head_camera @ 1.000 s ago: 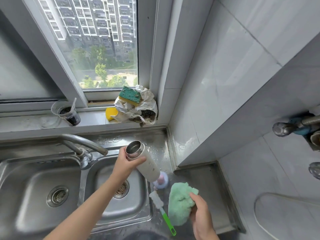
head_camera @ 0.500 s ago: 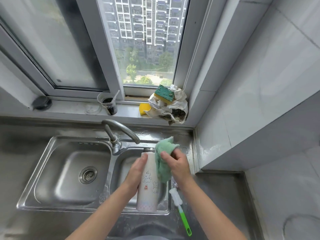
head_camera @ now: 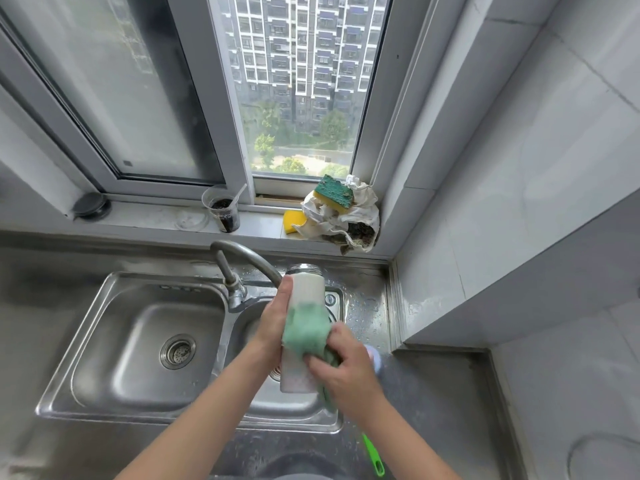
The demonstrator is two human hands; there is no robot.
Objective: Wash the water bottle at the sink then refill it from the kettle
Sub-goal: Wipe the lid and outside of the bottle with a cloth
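— Status?
— My left hand [head_camera: 277, 317] grips the bottle [head_camera: 306, 289] over the sink [head_camera: 114, 344]; right hand [head_camera: 343, 362] clutches the cloth [head_camera: 304, 332] against its side.
— Advice?
— I'd wipe full length, turning the bottle as I go.

Plastic cup [head_camera: 221, 211]: is standing on the sill [head_camera: 156, 218] beyond the left hand [head_camera: 277, 323], holding dark stuff and a leaning stick.
Crumpled rag [head_camera: 349, 223]: is slumping in the sill's corner, beyond the right hand [head_camera: 346, 362].
Green-and-yellow sponge [head_camera: 334, 194]: is lying tilted on top of the rag.
Yellow pad [head_camera: 292, 220]: is lying flat, touching the rag's left edge.
Dark round disc [head_camera: 90, 205]: is sitting on the sill, far out to the left of the left hand.
Tower blocks [head_camera: 304, 64]: are showing through the glass, with trees below.
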